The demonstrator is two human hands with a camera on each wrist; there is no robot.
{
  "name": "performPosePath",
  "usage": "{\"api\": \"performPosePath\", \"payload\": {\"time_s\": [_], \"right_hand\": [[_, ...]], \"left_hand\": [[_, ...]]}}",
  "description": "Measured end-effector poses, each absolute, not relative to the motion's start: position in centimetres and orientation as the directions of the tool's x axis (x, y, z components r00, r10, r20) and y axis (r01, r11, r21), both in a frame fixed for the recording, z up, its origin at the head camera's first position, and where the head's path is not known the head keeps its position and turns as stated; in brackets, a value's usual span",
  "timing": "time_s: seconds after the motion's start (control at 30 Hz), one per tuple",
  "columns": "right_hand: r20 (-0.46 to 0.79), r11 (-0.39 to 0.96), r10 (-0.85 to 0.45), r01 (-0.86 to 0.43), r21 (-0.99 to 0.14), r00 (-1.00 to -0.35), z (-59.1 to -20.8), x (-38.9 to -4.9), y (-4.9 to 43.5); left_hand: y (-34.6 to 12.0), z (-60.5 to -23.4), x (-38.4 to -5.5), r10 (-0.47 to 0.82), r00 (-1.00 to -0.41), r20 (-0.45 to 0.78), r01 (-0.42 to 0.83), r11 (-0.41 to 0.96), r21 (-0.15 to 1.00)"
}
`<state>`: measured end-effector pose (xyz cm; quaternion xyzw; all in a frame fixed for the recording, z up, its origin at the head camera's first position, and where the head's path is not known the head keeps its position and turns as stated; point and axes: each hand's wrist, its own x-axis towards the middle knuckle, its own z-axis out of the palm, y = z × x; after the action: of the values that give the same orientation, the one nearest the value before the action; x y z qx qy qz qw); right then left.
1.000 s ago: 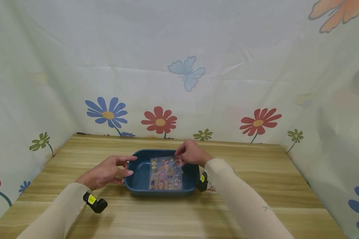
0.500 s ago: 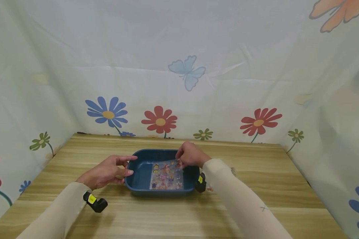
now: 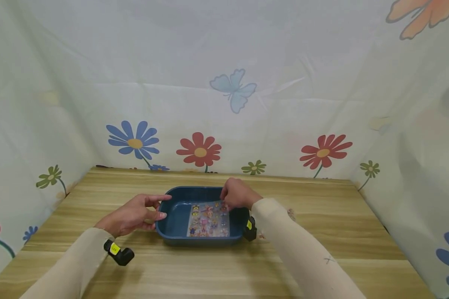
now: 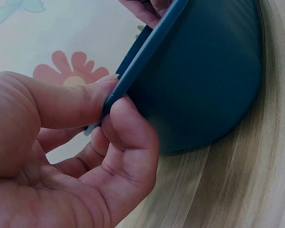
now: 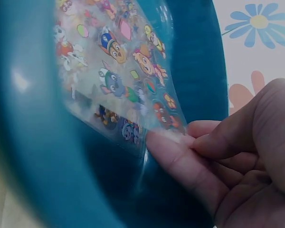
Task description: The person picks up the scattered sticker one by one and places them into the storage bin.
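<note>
A dark blue rectangular basin with rounded corners stands on the wooden table. My left hand pinches its left rim; in the left wrist view the thumb lies on the inner side and curled fingers sit outside. Inside the basin is a clear sticker sheet printed with colourful cartoon dogs. My right hand reaches over the basin's right end and pinches a corner of that sheet between thumb and finger, as the right wrist view shows. In that view the sheet slants inside the basin walls.
More small printed pieces lie on the table to the right, partly covered by the right sleeve. A flowered cloth hangs behind and at both sides. Black wrist cameras are strapped to both sleeves.
The right hand has lowered slightly, and the sticker sheet has sunk deeper into the basin. The left hand stays at the rim.
</note>
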<state>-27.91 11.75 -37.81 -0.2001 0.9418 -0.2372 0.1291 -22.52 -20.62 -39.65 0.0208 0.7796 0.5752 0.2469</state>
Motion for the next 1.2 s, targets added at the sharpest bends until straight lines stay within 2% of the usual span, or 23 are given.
{"api": "performPosePath", "payload": {"time_s": [0.17,0.37,0.6,0.8,0.93,1.1,1.2], "right_hand": [[-0.142,0.83,-0.446,-0.349,-0.436,-0.884,-37.7,-28.0,11.8],[-0.135,0.831,-0.458,-0.37,-0.416,-0.878,-37.5,-27.9,12.0],[-0.132,0.814,-0.488,-0.395,-0.425,-0.863,-37.2,-27.5,12.6],[-0.064,0.785,-0.511,-0.435,-0.441,-0.857,-37.1,-27.3,13.2],[-0.047,0.74,-0.5,-0.398,-0.543,-0.865,-36.9,-27.3,13.7],[-0.126,0.613,-0.455,-0.207,-0.763,-0.882,-36.9,-27.4,14.4],[-0.17,0.529,-0.439,-0.1,-0.843,-0.882,-37.0,-27.5,14.8]], "left_hand": [[-20.6,-39.7,-22.6,0.317,-0.878,-0.358,-0.248,0.339,0.908],[-20.5,-39.7,-22.7,0.314,-0.879,-0.359,-0.248,0.342,0.906],[-20.5,-39.7,-22.6,0.324,-0.875,-0.36,-0.249,0.337,0.908],[-20.6,-39.7,-22.5,0.321,-0.877,-0.357,-0.246,0.338,0.908],[-20.6,-39.7,-22.6,0.318,-0.878,-0.357,-0.245,0.34,0.908],[-20.5,-39.7,-22.6,0.316,-0.878,-0.36,-0.249,0.341,0.906],[-20.5,-39.7,-22.6,0.313,-0.877,-0.364,-0.253,0.342,0.905]]}}
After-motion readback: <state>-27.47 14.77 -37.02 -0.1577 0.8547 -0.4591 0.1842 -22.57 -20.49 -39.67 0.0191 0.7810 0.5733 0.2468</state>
